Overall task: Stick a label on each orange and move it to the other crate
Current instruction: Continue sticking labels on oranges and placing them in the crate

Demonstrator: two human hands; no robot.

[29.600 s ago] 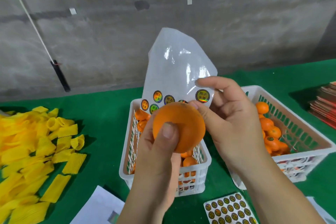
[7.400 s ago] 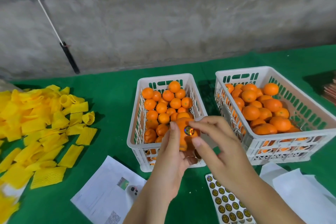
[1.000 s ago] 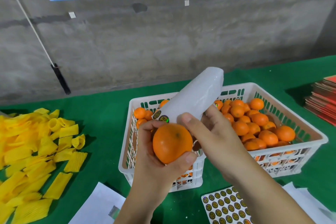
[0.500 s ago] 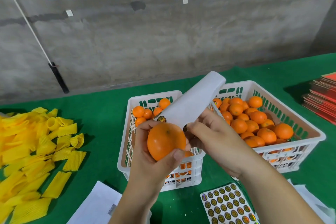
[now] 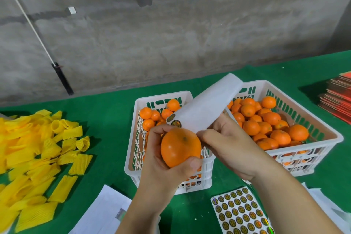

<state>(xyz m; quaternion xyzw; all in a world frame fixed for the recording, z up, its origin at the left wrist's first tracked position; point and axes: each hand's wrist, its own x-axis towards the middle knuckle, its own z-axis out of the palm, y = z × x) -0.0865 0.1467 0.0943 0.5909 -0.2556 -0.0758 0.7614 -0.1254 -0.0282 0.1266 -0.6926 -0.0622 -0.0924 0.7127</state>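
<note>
In the head view, an orange (image 5: 180, 146) is gripped by the left hand (image 5: 163, 165), thumb beneath and fingers curled over its top, above the near edge of a white crate (image 5: 133, 159) partly filled with oranges. A curled white backing sheet (image 5: 205, 108), with two round labels (image 5: 173, 120) at its lower end, is pinched in the right hand (image 5: 229, 144), just beside the orange. A second white crate (image 5: 321, 150), heaped with oranges, is seen behind the right hand. A full sheet of stickers (image 5: 241, 213) is laid on the green table (image 5: 106, 104) beneath the right forearm. Yellow foam sleeves (image 5: 34, 159) are scattered far to the left of the left hand.
</note>
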